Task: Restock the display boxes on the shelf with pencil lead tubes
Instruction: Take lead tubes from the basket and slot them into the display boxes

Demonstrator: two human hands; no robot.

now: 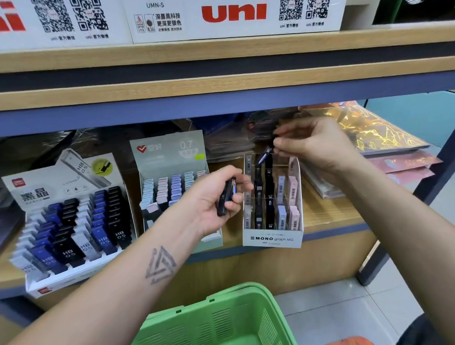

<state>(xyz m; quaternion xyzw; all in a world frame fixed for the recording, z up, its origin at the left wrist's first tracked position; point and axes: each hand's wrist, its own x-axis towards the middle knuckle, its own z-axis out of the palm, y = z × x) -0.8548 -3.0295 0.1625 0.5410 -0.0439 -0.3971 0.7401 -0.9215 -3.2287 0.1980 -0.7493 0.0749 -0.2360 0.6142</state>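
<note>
My left hand (214,196) grips a few dark lead tubes (226,197) just left of the white MONO graph display box (273,238). That box holds rows of black, grey and pink tubes. My right hand (312,144) hovers over the box's far end and pinches one dark blue tube (263,156), tilted, its lower end above the back row. A grey 0.7 display box (167,154) with pastel tubes stands behind my left hand. A larger white HB 0.5 box (66,228) with blue, black and grey tubes sits at the left.
A green plastic basket (229,328) sits below, in front of the shelf. Shiny wrapped packets (372,135) lie stacked on the shelf at the right. A wooden shelf board (216,88) runs overhead, with white uni cartons (233,11) on top.
</note>
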